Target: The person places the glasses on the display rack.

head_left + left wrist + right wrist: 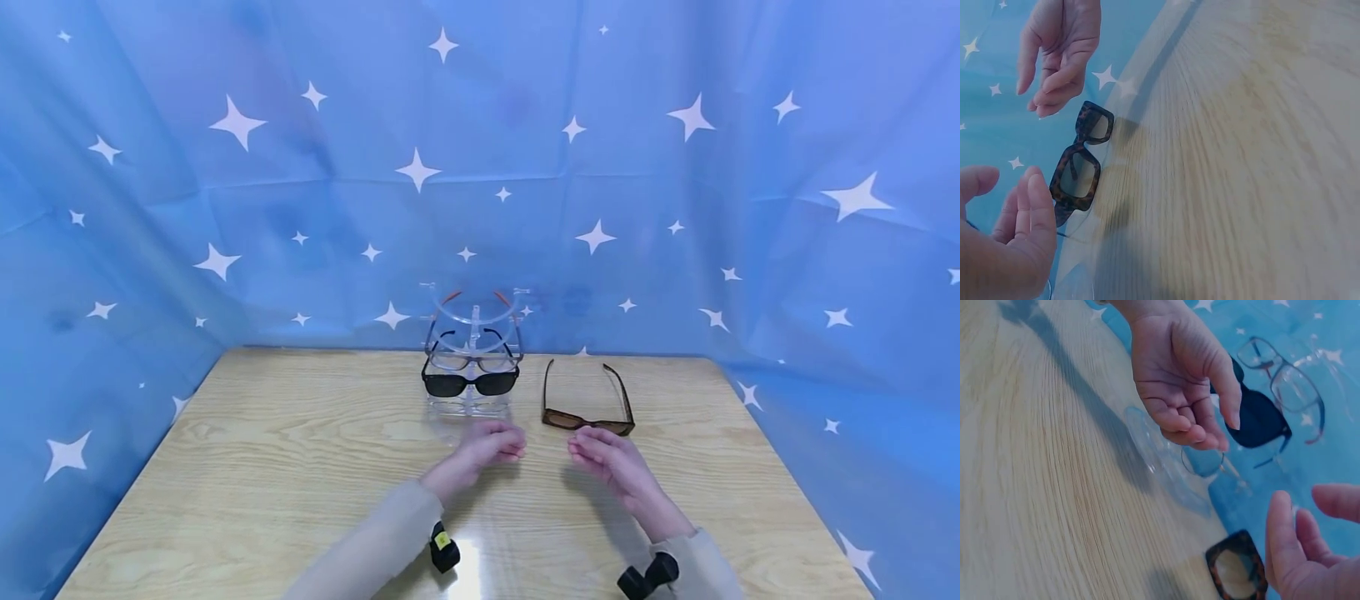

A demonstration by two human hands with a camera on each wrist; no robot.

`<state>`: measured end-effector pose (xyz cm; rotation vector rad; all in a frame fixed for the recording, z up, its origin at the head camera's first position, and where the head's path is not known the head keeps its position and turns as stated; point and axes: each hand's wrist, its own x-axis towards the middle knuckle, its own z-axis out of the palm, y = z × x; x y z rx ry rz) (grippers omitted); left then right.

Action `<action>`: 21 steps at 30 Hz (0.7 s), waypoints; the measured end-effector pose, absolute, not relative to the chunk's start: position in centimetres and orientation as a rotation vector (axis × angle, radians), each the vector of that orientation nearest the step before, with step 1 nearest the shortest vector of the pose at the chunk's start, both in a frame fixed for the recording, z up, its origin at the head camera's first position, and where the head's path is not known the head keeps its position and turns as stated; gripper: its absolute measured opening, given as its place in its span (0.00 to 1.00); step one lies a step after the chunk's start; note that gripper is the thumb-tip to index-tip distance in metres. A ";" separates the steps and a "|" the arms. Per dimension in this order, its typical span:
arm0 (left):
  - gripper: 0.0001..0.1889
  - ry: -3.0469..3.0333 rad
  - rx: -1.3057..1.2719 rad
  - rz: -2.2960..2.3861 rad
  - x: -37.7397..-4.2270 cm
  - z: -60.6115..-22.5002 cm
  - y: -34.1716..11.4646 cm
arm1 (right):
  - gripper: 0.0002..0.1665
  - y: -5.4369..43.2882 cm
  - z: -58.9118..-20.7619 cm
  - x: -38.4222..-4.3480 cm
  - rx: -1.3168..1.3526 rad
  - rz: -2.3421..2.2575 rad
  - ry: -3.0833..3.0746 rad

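Note:
Tortoiseshell sunglasses (564,420) lie on the table with temples unfolded toward the back; their dark brown lenses (1080,175) show in the left wrist view. My right hand (611,467) is just in front of them, its fingertips overlapping the frame's lower edge in the head view. Left of it, my left hand (487,450) hovers in front of a clear display stand (476,321), fingers loosely bent. Between the hands is a gap, and neither holds anything. In the right wrist view the left hand (1179,381) hangs with its palm showing and thumb apart from the fingers.
On the stand sit black sunglasses (447,385) and, above them, clear-lensed glasses (1294,387) with reddish temple tips. Thin-rimmed glasses (1204,462) show lower down. A blue star-patterned cloth (510,108) hangs behind the wooden table (262,467).

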<state>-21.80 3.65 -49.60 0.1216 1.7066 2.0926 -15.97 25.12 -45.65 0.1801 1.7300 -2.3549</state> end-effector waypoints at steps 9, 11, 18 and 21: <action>0.17 1.710 0.092 2.069 -22.7 -49.3 5.8 | 0.06 27.1 -46.1 -16.1 0.314 -2.390 1.853; 0.17 1.716 0.081 2.053 -23.0 -49.3 6.2 | 0.06 27.6 -46.1 -16.3 0.327 -2.397 1.879; 0.20 1.735 -0.026 2.075 -23.9 -49.5 7.9 | 0.09 28.9 -45.6 -17.1 0.435 -2.424 1.908; 0.20 1.731 -0.069 2.114 -24.2 -49.4 8.7 | 0.09 29.5 -45.4 -17.5 0.488 -2.437 1.924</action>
